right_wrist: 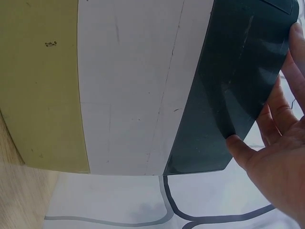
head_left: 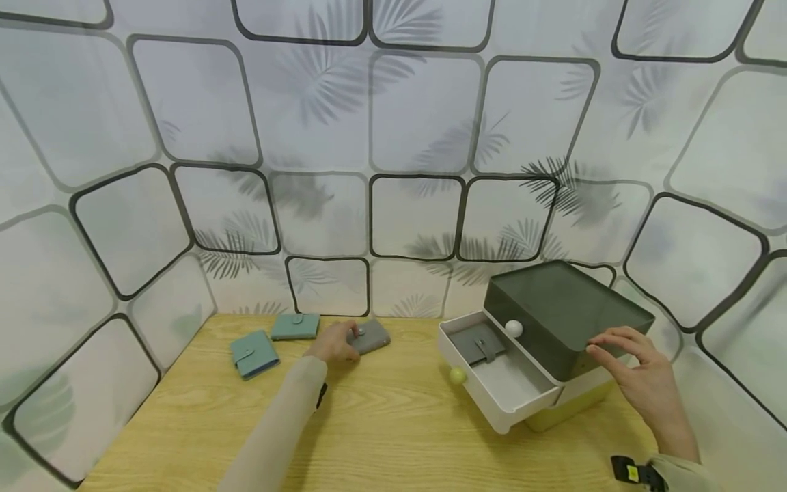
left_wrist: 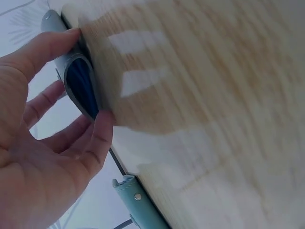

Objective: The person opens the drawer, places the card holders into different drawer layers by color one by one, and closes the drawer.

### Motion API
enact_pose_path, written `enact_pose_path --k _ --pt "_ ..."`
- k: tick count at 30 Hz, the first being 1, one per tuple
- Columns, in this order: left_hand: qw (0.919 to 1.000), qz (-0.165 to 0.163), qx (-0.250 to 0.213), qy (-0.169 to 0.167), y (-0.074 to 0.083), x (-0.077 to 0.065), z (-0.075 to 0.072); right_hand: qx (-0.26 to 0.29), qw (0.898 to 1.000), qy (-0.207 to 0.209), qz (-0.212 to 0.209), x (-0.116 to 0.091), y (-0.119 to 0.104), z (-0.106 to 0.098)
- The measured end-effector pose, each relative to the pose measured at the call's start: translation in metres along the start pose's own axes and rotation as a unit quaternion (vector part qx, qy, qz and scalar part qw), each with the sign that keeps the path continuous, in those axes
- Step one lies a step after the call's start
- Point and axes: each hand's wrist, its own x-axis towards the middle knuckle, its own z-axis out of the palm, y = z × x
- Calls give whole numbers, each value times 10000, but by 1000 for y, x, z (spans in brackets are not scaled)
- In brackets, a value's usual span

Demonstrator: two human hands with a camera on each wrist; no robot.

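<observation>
In the head view my left hand [head_left: 335,344] is at the back of the table, gripping a grey wallet [head_left: 371,337] with a snap. The left wrist view shows the thumb and fingers [left_wrist: 102,136] at opposite edges of this wallet [left_wrist: 71,71], whose end bows open onto a dark blue inside. My right hand [head_left: 642,372] rests at the near right corner of a small drawer cabinet's dark green top section [head_left: 547,307]. Its thumb touches the side face [right_wrist: 214,105], the fingers lying along the top edge. The white drawer [head_left: 516,383] is pulled out and holds another grey wallet [head_left: 473,342].
Two teal wallets lie at the left, one [head_left: 255,354] nearer the front and one [head_left: 296,326] by the back edge. The drawer has a yellow-green knob [head_left: 458,375], and a white knob [head_left: 513,329] projects from the green section. Patterned cloth [head_left: 418,116] surrounds the wooden table [head_left: 393,424].
</observation>
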Motion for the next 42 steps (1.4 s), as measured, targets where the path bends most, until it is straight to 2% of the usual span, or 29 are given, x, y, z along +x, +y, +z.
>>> enact_pose_path --k 4,9,24,33,42 --pt "9999 96 -72 -3 1 0 1 -10 10000 1 -10 0 0 0" --pt "9999 61 -125 23 4 -2 2 37 10000 20 -41 0 0 0" --pt "9989 341 -269 175 8 -1 6 106 9999 -13 -66 1 1 1" --pt "9969 440 -527 392 12 0 4 49 10000 -54 38 0 5 1" --pt "9943 581 -584 681 17 -2 3 82 9999 -58 28 -1 3 0"
